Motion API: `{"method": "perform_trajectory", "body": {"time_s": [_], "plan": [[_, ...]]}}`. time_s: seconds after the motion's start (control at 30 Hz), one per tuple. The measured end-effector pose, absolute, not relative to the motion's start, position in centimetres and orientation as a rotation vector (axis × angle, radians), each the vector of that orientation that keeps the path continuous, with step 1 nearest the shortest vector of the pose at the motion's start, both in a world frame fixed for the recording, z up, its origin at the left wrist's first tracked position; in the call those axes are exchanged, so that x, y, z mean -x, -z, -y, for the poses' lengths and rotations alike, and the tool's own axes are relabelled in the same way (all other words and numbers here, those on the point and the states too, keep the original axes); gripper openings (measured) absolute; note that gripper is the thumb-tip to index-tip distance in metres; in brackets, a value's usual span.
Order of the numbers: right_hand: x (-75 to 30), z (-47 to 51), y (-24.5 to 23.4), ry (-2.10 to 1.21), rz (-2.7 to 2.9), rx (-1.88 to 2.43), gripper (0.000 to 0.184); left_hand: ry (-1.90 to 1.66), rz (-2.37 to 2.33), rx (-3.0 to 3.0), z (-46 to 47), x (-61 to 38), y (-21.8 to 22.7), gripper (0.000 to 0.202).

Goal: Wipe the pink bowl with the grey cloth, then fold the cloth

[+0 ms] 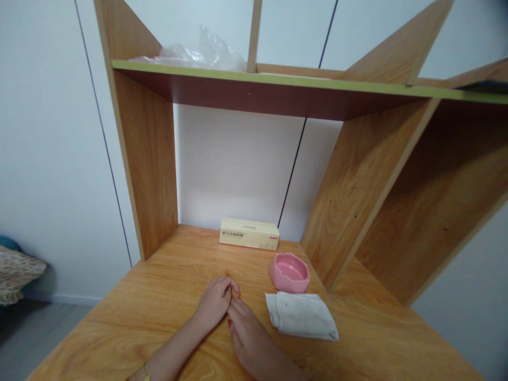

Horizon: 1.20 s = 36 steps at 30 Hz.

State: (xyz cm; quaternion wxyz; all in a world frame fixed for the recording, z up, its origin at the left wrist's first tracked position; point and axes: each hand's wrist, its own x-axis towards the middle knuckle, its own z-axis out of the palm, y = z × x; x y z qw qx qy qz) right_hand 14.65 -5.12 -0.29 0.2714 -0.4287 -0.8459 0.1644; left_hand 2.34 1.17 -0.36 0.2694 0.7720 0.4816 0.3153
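Note:
My left hand (215, 302) rests on the wooden desk (159, 296) with its fingers curled loosely under, nothing visible in them. My right hand (246, 332) lies just beside it, back up, fingertips touching the left hand's fingers; its fingers are together and I see nothing held. A folded white cloth (300, 315) lies on the desk just right of my right hand. Behind the cloth stands a pink ashtray-like dish (289, 272). A long cream box (249, 233) with printed text sits at the back against the wall.
A wooden shelf unit rises from the desk, with side panels (151, 169) left and right and a green-edged shelf (278, 79) overhead. Crumpled clear plastic (198, 53) lies on that shelf. A patterned cushion (16, 272) sits low at the far left.

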Motion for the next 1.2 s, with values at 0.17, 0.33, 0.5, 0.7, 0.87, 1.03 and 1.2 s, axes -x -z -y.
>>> {"method": "perform_trajectory", "body": {"time_s": [0.17,0.33,0.5,0.7,0.87,1.03,1.2], "plan": [[-14.8,4.8,0.9,-0.451,2.284,1.163,0.056,-0.845,-1.31,-2.08,-1.1,-2.4,0.3,0.029],[-14.8,4.5,1.3,-0.456,2.317,1.155,0.059,-0.846,-1.32,-2.074,-1.1,-2.4,0.4,0.03],[-14.7,4.5,1.2,-0.445,2.295,1.166,0.06,-0.855,-1.31,-2.066,-1.2,-2.4,0.5,0.03],[-14.4,4.4,1.0,-0.459,2.3,1.188,0.059,-0.864,-1.301,-2.069,-1.2,-2.4,0.6,0.028],[-14.3,3.8,1.4,-0.472,2.325,1.184,0.058,-0.868,-1.314,-2.06,-1.2,-2.5,0.6,0.028],[-14.9,2.4,3.2,-0.464,2.412,1.115,0.062,-0.883,-1.312,-2.05,-1.2,-2.5,0.6,0.027],[-15.3,1.4,4.7,-0.437,2.443,1.106,0.062,-0.887,-1.305,-2.056,-1.3,-2.5,0.8,0.027]]}}
